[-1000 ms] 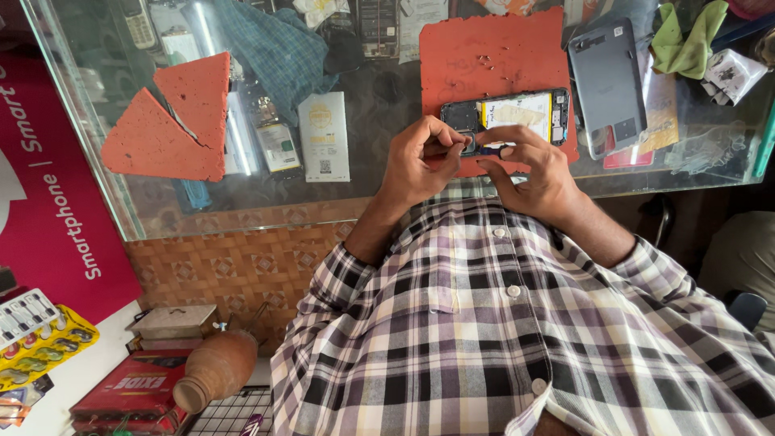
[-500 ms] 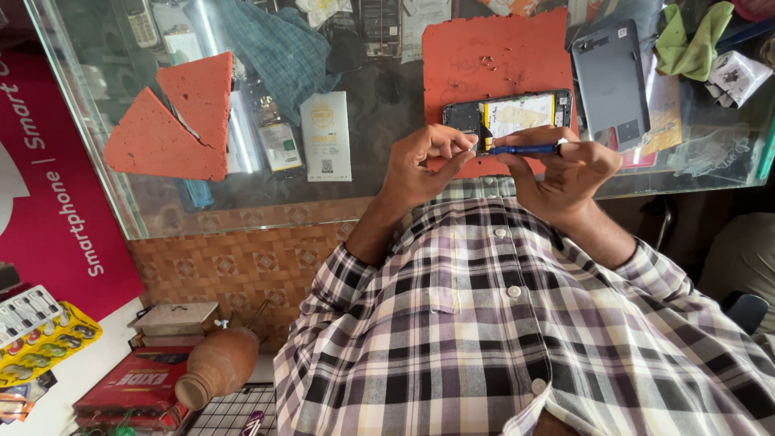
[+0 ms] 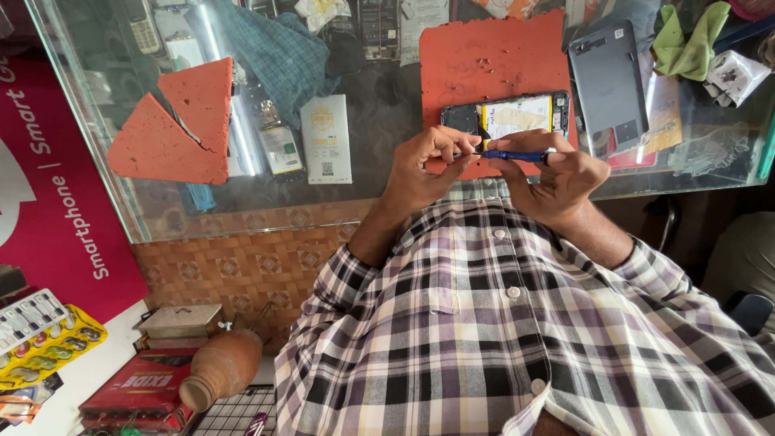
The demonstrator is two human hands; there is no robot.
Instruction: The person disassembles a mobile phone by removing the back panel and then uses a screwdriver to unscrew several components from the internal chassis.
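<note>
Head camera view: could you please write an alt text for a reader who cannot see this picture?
Two bare hands hold a blue screwdriver between them, the left hand at its tip and the right hand around its handle, above an opened phone lying on an orange mat on a glass counter. A grey back cover lies beside the phone.

glossy glass counter (image 3: 379, 173); rough, pitted orange rubber mat (image 3: 492, 60); matt grey plastic phone back cover (image 3: 607, 73); soft green cloth (image 3: 686, 40).
</note>
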